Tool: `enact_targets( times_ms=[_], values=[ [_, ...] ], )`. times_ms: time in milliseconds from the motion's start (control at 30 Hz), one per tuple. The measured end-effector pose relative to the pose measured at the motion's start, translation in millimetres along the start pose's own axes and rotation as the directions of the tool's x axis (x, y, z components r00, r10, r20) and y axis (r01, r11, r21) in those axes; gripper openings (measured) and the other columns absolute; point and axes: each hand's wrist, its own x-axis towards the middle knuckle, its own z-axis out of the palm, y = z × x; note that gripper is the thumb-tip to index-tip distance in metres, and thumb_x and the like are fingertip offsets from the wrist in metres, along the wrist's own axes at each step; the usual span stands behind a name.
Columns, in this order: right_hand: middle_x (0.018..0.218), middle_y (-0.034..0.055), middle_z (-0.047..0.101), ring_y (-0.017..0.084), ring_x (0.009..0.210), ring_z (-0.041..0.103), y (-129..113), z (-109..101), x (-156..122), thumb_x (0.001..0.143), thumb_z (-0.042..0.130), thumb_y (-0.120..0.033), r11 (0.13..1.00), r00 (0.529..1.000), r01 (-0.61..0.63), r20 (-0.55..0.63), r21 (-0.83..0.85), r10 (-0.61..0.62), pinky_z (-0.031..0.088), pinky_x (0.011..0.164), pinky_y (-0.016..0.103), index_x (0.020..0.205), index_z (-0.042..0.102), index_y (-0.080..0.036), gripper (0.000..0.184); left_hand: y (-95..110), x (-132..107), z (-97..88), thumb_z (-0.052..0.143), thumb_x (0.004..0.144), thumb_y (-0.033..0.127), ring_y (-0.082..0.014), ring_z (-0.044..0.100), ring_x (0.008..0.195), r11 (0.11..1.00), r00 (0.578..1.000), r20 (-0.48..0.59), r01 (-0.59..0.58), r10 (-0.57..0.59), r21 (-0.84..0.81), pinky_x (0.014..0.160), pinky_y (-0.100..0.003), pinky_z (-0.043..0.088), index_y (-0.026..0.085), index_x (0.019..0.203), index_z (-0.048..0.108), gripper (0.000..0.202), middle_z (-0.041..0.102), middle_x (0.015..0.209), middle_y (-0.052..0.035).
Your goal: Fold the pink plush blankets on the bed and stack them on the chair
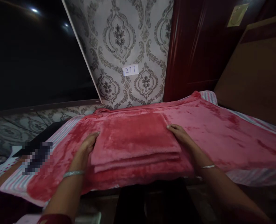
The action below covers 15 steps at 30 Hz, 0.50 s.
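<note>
A folded red fleece cloth (134,137) lies in several layers on a spread red blanket (222,133). My left hand (88,146) rests against the folded cloth's left edge, fingers together and laid flat along it. My right hand (181,133) lies on the cloth's right edge, fingers stretched out on top. Both wrists wear thin bangles. Neither hand grips anything.
The blanket covers a striped sheet (16,182) on a bed. Behind stands a patterned wall (126,40) with a paper label "277" (130,70), a dark red door (194,46) to the right and a brown board (256,71) far right. A dark window is at left.
</note>
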Motion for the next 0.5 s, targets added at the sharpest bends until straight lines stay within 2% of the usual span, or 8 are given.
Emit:
enact_targets(
  times_ms=[67,133,233,333,433,500],
  values=[
    [0.072,0.0023,0.065,0.02,0.075,0.056,-4,-7,-22,0.069,0.064,-0.065,0.992,0.998,0.055,-0.014,-0.116,-0.057,0.045,0.069,0.03,0.069,0.066,-0.02,0.045,0,-21,-3.2,0.078,0.061,0.03,-0.0269,0.072,0.077,0.996,0.994,0.099,0.056,-0.049,-0.072,0.068,-0.037,0.06,0.016,0.077,0.071,0.022,0.073,0.072,-0.0075],
    [0.067,0.0008,0.06,0.018,0.07,0.052,-9,-10,-43,0.073,0.061,-0.064,0.979,0.996,0.092,-0.005,-0.181,-0.094,0.042,0.066,0.029,0.065,0.062,-0.02,0.045,-6,-39,-7.9,0.078,0.057,0.025,-0.0269,0.072,0.079,0.993,0.992,0.126,0.046,-0.033,-0.108,0.068,-0.035,0.06,0.016,0.076,0.072,0.022,0.074,0.071,-0.0065],
    [0.062,-0.001,0.053,0.015,0.063,0.045,-12,-8,-71,0.075,0.06,-0.064,0.971,0.994,0.103,-0.002,-0.215,-0.106,0.036,0.058,0.027,0.06,0.055,-0.021,0.046,-23,-59,-16.4,0.081,0.053,0.028,-0.0279,0.072,0.083,0.991,0.996,0.088,-0.001,0.014,-0.137,0.07,-0.035,0.059,0.016,0.075,0.072,0.027,0.075,0.074,-0.0074],
    [0.063,-0.0014,0.053,0.014,0.061,0.044,-13,1,-88,0.074,0.063,-0.064,0.977,0.994,0.085,-0.054,-0.196,-0.097,0.034,0.055,0.026,0.066,0.058,-0.02,0.046,-40,-70,-21.0,0.086,0.049,0.037,-0.0278,0.071,0.091,0.989,0.996,0.04,-0.071,0.076,-0.127,0.076,-0.034,0.058,0.017,0.077,0.073,0.037,0.075,0.079,-0.0079],
    [0.064,-0.0014,0.055,0.015,0.063,0.046,-11,10,-93,0.071,0.064,-0.065,0.988,0.988,0.061,-0.133,-0.14,-0.08,0.037,0.057,0.027,0.071,0.06,-0.02,0.046,-46,-76,-19.6,0.092,0.041,0.042,-0.0274,0.069,0.095,0.988,0.989,0.006,-0.148,0.149,-0.045,0.079,-0.032,0.056,0.019,0.076,0.071,0.046,0.074,0.08,-0.0065],
    [0.066,-0.0013,0.057,0.016,0.064,0.048,-8,13,-94,0.073,0.063,-0.065,0.996,0.982,0.062,-0.176,-0.067,-0.073,0.039,0.059,0.027,0.072,0.059,-0.02,0.045,-45,-79,-18.1,0.092,0.042,0.047,-0.027,0.068,0.093,0.979,0.98,0.008,-0.198,0.199,-0.045,0.079,-0.032,0.055,0.019,0.075,0.07,0.048,0.073,0.078,-0.0056]
  ],
)
